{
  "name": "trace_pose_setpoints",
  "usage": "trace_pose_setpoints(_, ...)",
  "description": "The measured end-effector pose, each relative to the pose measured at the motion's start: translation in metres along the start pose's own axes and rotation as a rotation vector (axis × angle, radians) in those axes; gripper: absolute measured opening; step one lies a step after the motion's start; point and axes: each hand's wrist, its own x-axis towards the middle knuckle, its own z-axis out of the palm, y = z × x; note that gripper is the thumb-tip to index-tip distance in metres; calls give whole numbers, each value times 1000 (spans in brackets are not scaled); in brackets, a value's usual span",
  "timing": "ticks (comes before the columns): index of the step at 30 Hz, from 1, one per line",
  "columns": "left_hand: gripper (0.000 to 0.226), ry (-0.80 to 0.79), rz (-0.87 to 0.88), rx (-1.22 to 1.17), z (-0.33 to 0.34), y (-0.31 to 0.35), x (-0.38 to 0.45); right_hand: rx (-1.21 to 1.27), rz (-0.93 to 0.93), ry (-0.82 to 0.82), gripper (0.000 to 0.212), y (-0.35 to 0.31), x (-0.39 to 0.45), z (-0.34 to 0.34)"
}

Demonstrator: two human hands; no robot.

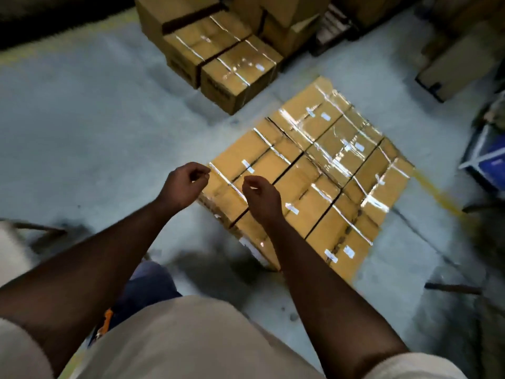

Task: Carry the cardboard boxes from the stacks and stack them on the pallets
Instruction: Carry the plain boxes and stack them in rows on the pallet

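- Our left hand (185, 184) and right hand (261, 195) hang loosely curled, each grip empty.
- Near right, the packed layer (314, 170) looks full.
- Far stacks (218, 56) remain to carry.

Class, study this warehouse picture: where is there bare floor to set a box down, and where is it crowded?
Bare grey floor lies left of the taped box layer, running up to the two-box stack; a narrower strip separates those two. Crowded: the top, packed with stacked cartons, and the right edge beside the blue crate. Both hands hold nothing.
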Motion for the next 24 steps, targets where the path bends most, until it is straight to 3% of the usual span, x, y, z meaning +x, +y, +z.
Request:
trace_pose_setpoints(3,24,51,-13,27,-83,-15,42,89,-10,28,18,-47,52,58)
trace_pose_setpoints(6,9,93,-62,37,-167,-29,77,177,35,68,15,-90,98,117)
trace_pose_setpoints(10,17,115,-84,80,-253,-21,144,247,84,86,34,-151,153,182)
trace_pose_setpoints(12,15,120,-59,89,-281,-11,185,281,87,104,40,-179,183,205)
trace_pose_setpoints(18,11,96,-8,80,-340,-12,347,259,51,81,32,-241,325,275)
trace_pose_setpoints(24,11,90,-80,110,-405,-18,516,345,118,85,13,-289,493,338)
